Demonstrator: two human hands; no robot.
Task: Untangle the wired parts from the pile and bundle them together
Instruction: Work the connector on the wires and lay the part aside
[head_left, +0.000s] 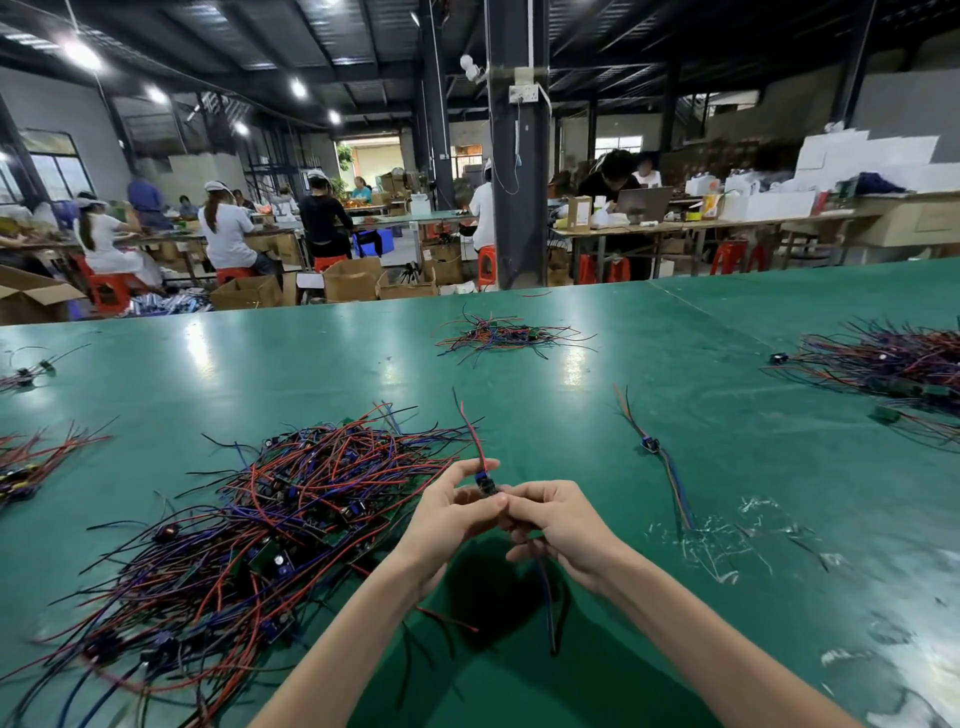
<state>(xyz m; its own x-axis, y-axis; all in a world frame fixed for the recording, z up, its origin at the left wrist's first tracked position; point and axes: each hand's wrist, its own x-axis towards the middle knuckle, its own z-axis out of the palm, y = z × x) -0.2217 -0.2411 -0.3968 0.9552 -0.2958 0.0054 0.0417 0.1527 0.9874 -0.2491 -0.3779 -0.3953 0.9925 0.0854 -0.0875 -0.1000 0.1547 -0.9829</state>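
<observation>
The wired part (485, 482) is held between your two hands, raised above the bench (675, 364) and just right of the pile (291, 519). Its small blue body shows where your fingertips meet. Your left hand (452, 512) takes it from the left, thumb and forefinger pinched on the body: grip closed on the part. Your right hand (558, 525) meets it from the right, fingers curled round the lower leads: grip closed on the same part.

Red and black leads rise from the body, leaning slightly left. Blue and dark leads hang below the right hand toward you. The pile lies left of your left forearm, a tangle of red, blue and black wire with small boards in it.

A second part (649, 444) lies alone on the bench to the right, its wires stretched out. Clear scraps (717, 551) lie by its nearer end. A far heap (511, 335) sits mid-bench, and a right heap (883, 364) lies at the bench's right side.
</observation>
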